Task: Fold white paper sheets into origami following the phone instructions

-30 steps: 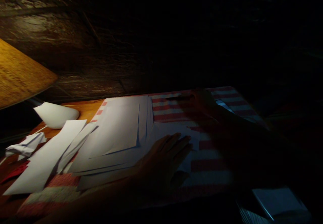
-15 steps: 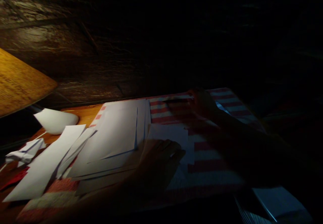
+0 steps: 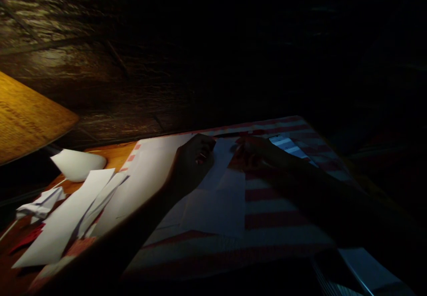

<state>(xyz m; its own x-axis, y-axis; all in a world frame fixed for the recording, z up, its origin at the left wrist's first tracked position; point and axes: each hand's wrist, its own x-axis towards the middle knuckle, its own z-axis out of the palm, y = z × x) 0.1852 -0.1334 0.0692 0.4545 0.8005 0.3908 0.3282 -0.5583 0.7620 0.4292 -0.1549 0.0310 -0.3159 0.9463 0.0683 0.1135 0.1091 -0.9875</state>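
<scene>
The scene is very dark. My left hand [image 3: 193, 160] reaches forward over a stack of white paper sheets [image 3: 147, 184], its fingers curled on the far end of a partly folded white sheet [image 3: 216, 198]. My right hand [image 3: 255, 153] is close beside it at the sheet's far right corner, in shadow, its fingers bent; what they hold is too dark to make out. Everything lies on a red and white striped cloth [image 3: 280, 216].
A phone [image 3: 288, 147] with a lit screen lies just right of my right hand. Loose paper strips [image 3: 66, 211], a crumpled piece [image 3: 40, 202] and a white curved paper shape [image 3: 78, 164] lie at left. A lampshade [image 3: 26, 118] hangs far left.
My left hand moved from lying flat on the sheet near me forward to its far end. My right hand drew left toward it, uncovering the phone. The sheet now lies turned lengthwise.
</scene>
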